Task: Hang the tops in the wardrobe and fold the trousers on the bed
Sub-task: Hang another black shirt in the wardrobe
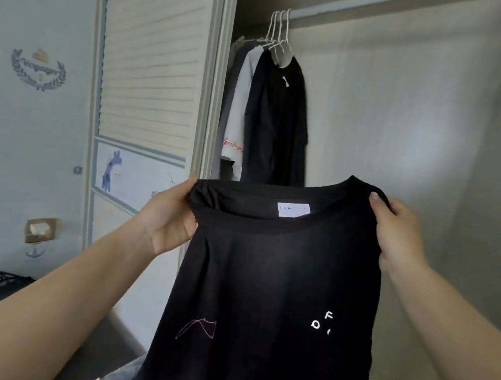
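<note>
The black T-shirt (276,285) hangs in front of the open wardrobe (405,113), held up at both shoulders beside the collar. It looks light, limp and easy to bunch, so the shoulder seams are the sensible hold. The left hand (171,221) and right hand (399,233) each pinch cloth. A hanger inside it is possible, but unclear. Hung tops (269,114) crowd the rail (385,9) beyond.

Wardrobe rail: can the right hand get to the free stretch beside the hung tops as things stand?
Probably not yet: the rail right of the hangers is open, but the right hand and left hand both grip the black T-shirt, which shows no hanger.
</note>
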`<state>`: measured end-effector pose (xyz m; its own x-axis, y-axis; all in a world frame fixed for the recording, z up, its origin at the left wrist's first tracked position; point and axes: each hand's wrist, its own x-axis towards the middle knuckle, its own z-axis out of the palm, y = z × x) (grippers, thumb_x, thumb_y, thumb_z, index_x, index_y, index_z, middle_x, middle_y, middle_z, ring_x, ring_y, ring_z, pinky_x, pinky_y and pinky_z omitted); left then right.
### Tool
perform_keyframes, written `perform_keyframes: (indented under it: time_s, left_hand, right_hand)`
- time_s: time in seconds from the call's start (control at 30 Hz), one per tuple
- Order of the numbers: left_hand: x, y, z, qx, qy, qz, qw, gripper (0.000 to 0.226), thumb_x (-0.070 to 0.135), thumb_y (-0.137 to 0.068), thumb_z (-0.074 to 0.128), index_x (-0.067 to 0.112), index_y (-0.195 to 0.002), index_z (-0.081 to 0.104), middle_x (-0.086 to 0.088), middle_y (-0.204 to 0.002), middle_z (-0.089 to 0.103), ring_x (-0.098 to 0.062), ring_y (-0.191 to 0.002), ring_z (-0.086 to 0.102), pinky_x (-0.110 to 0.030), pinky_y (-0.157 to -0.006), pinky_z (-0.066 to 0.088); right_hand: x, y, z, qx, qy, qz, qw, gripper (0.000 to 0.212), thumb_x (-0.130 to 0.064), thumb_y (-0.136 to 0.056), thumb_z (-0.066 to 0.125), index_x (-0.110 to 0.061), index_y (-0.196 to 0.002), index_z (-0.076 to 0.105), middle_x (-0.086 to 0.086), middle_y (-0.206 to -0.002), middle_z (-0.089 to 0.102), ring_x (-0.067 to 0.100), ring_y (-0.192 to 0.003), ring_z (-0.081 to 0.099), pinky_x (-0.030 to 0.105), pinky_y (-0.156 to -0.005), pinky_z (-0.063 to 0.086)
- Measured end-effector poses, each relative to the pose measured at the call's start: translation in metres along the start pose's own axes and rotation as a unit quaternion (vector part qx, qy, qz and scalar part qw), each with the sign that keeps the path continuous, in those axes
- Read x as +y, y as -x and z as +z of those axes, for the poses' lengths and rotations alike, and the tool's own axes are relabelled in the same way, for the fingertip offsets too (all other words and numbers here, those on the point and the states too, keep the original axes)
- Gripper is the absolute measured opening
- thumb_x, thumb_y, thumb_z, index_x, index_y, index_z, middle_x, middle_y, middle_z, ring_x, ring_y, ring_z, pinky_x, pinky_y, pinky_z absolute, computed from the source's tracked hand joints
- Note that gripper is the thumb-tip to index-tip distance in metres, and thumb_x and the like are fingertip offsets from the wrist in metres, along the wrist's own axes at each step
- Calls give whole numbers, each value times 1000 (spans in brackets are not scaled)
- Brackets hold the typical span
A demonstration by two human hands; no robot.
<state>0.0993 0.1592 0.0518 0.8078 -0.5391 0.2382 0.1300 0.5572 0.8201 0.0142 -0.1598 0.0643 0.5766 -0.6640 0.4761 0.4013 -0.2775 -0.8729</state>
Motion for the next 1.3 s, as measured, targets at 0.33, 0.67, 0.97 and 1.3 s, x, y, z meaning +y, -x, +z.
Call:
perform_keyframes:
  time_s: [0.33,0.67,0.97,1.3]
  left_hand:
    - [35,-122,53,-109,14,52,993,26,19,-99,47,5,-115,62,-10,-107,71,-18,-93,70,-33,-80,59]
    - [45,-239,117,-84,81,129,985,33,-5,-98,37,12,-109,63,-8,-96,74,-15,-83,73,-29,-77,59]
    - [54,-319,181,-66,106,208,970,25,-9,-88,55,6,-107,63,-3,-78,74,-8,-64,71,-23,-58,56]
    - [71,-394,228,-97,72,220,968,49,-17,-88,39,5,-129,55,-9,-94,67,-14,-68,69,-28,-62,59]
  right_hand:
    - [-35,-70,-7,108,18,-55,992,26,-35,-90,60,-11,-82,66,8,-84,64,25,-80,62,48,-84,53]
    - [-44,-183,-15,165,59,-109,978,31,-32,-93,56,-17,-66,55,1,-66,50,18,-68,48,33,-67,41]
    - [-48,-276,-19,161,137,-150,966,16,-26,-88,55,-20,-75,62,-6,-73,61,16,-72,57,30,-68,44]
    - [-93,-294,-16,156,160,-198,954,19,-13,-90,50,-17,-92,68,-7,-79,61,11,-73,57,23,-65,45]
